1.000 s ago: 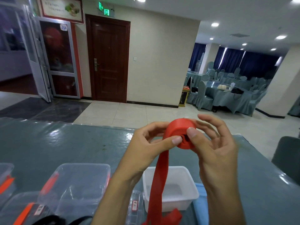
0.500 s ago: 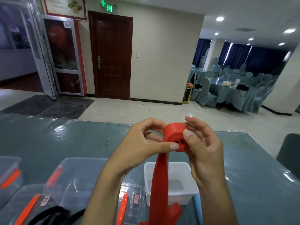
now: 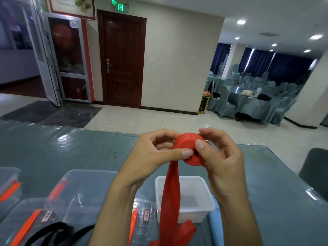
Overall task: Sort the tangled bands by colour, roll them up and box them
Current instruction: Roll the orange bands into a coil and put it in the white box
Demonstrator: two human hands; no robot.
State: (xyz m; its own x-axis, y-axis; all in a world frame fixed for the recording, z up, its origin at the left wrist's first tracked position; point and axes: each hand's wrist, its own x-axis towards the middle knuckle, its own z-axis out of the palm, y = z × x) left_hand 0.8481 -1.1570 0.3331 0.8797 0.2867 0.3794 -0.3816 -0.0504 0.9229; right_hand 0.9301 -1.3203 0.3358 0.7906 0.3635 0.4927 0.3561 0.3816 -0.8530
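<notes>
Head view: red band half-rolled, tail hanging loose.

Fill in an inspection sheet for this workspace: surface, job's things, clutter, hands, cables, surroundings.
Surface: grey-green glossy table.
Job's things: red elastic band roll, its tail hanging down in front of the white plastic tub; clear plastic lidded boxes; black band.
Clutter: light blue item, partly hidden.
Hands: left hand and right hand both pinch the roll.
Cables: nothing seen.
Surroundings: brown wooden door, covered banquet chairs.
</notes>
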